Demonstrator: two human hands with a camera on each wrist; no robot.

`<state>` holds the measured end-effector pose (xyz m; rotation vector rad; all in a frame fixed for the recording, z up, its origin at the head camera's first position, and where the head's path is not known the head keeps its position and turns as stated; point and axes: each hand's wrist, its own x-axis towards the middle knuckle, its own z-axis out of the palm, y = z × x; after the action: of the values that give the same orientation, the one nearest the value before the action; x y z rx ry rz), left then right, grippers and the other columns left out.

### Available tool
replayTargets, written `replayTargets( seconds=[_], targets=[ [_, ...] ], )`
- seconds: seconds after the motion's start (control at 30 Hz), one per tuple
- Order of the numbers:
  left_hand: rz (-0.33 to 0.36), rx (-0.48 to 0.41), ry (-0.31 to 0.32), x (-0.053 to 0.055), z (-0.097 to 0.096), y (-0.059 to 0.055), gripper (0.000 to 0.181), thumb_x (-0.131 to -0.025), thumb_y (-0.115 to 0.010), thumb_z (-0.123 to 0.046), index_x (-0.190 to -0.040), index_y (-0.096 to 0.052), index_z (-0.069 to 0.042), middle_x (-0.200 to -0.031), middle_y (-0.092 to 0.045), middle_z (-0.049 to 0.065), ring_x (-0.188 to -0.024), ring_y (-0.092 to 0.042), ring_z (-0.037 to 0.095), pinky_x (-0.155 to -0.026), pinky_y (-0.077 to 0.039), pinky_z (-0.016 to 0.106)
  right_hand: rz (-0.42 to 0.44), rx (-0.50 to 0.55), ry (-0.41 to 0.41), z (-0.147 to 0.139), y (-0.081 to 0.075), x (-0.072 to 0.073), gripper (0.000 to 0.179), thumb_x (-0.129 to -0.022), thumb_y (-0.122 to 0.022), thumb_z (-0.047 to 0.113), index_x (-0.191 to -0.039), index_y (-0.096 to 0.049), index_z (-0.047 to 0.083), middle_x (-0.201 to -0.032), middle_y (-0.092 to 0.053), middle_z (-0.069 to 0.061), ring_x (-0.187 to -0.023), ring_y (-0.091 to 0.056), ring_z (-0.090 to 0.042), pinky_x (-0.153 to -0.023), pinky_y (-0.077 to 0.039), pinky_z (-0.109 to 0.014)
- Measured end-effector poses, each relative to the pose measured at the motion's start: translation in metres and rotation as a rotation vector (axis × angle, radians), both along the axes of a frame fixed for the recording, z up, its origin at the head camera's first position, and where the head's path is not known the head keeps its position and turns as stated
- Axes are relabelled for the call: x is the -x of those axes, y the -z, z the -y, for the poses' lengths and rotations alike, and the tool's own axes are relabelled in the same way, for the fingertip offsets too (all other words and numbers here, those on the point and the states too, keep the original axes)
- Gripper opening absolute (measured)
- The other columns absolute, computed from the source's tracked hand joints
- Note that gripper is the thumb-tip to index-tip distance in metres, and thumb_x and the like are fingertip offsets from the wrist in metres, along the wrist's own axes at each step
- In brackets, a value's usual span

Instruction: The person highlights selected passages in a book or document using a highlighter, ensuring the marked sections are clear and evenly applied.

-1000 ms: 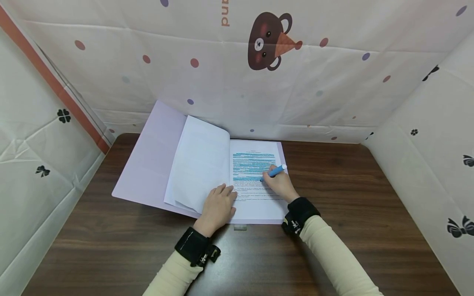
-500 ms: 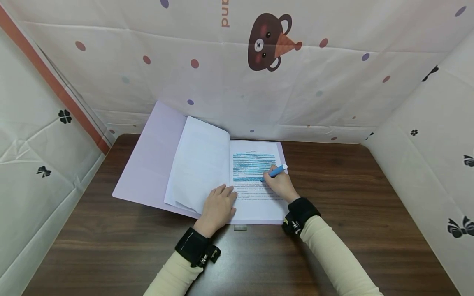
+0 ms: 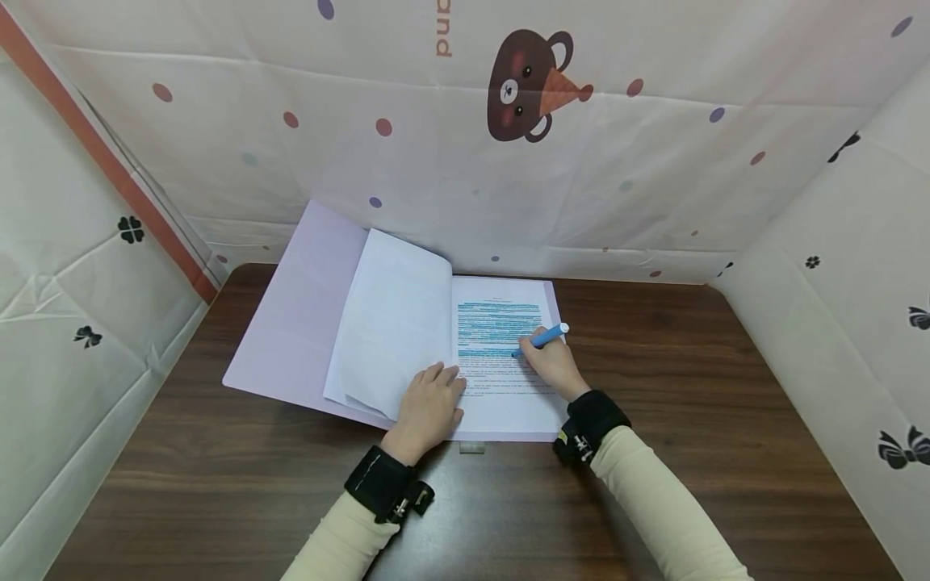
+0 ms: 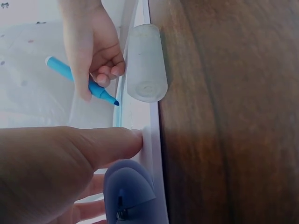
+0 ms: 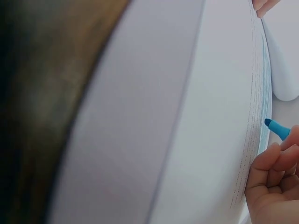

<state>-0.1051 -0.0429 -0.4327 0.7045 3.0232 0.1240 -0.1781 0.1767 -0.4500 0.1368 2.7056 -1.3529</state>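
My right hand (image 3: pixel 555 365) pinches a blue marker (image 3: pixel 541 339), its dark tip down at the printed page (image 3: pixel 501 415) on the right side of an open lilac folder (image 3: pixel 291 323). In the right wrist view the marker's tip (image 5: pixel 268 122) sits by the text lines, with curled fingers behind it. Many upper lines on that page bear blue strokes; the lower lines are plain. My left hand (image 3: pixel 427 403) lies with extended fingers on the lower inner part of the turned-over white sheets (image 3: pixel 400 315). Its thumb (image 4: pixel 117 142) reaches to the page's lower edge in the left wrist view.
A small grey tab (image 3: pixel 471 448) shows at the folder's lower edge. The left wrist view has a pale translucent cylinder (image 4: pixel 147 65) beside that edge and a rounded bluish shape (image 4: pixel 128 191) near the thumb. The brown wooden table (image 3: pixel 690 387) meets patterned cloth walls (image 3: pixel 465 177).
The right hand and marker shift very slightly to the right over the page. The left hand stays in place; the whole head view drifts down a little.
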Motion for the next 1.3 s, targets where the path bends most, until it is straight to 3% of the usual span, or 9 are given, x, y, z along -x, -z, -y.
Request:
replayTargets(
  seconds=[0.3,0.63,0.87,1.13,1.3],
  targets=[
    [-0.02,0.01,0.004,0.001,-0.002,-0.003,0.044,-0.081,-0.068,-0.031,-0.12,-0.06,-0.012,-0.132,-0.053,0.009,-0.127,-0.041,0.03,-0.105,-0.034,0.042,0.002,0.055,0.019,-0.005,-0.005,0.0,0.029,-0.093,-0.048,0.032,-0.077,-0.045,0.008,-0.066,-0.049,-0.003,-0.061,-0.043,-0.017,-0.056,-0.034,-0.026],
    [-0.118,0.067,0.018,-0.001,-0.004,-0.003,0.043,-0.077,-0.071,-0.034,-0.113,-0.064,-0.012,-0.125,-0.056,0.007,-0.12,-0.044,0.028,-0.099,-0.037,0.039,-0.123,0.122,0.031,-0.02,-0.022,-0.004,0.032,-0.093,-0.05,0.033,-0.08,-0.048,0.005,-0.067,-0.051,-0.006,-0.061,-0.045,-0.017,-0.052,-0.032,-0.024],
    [-0.136,0.071,0.04,-0.004,-0.008,-0.006,0.041,-0.077,-0.071,-0.034,-0.111,-0.065,-0.012,-0.125,-0.056,0.007,-0.121,-0.044,0.028,-0.1,-0.037,0.04,-0.114,0.135,0.093,-0.031,-0.028,-0.005,0.031,-0.094,-0.05,0.032,-0.081,-0.049,0.003,-0.071,-0.053,-0.009,-0.066,-0.051,-0.02,-0.06,-0.042,-0.025],
    [-0.151,0.069,0.065,-0.009,-0.012,-0.011,0.039,-0.078,-0.07,-0.034,-0.111,-0.065,-0.015,-0.124,-0.057,0.006,-0.12,-0.045,0.027,-0.1,-0.037,0.039,-0.107,0.169,0.116,-0.045,-0.027,-0.008,0.032,-0.094,-0.05,0.033,-0.083,-0.048,0.003,-0.068,-0.052,-0.006,-0.064,-0.048,-0.018,-0.056,-0.039,-0.025],
    [-0.161,0.06,0.07,-0.01,-0.014,-0.012,0.038,-0.078,-0.069,-0.035,-0.111,-0.065,-0.016,-0.123,-0.058,0.005,-0.12,-0.046,0.027,-0.099,-0.037,0.039,-0.112,0.189,0.117,-0.052,-0.025,-0.009,0.035,-0.094,-0.05,0.036,-0.082,-0.048,0.002,-0.07,-0.053,-0.011,-0.068,-0.051,-0.024,-0.064,-0.046,-0.03]
  ],
)
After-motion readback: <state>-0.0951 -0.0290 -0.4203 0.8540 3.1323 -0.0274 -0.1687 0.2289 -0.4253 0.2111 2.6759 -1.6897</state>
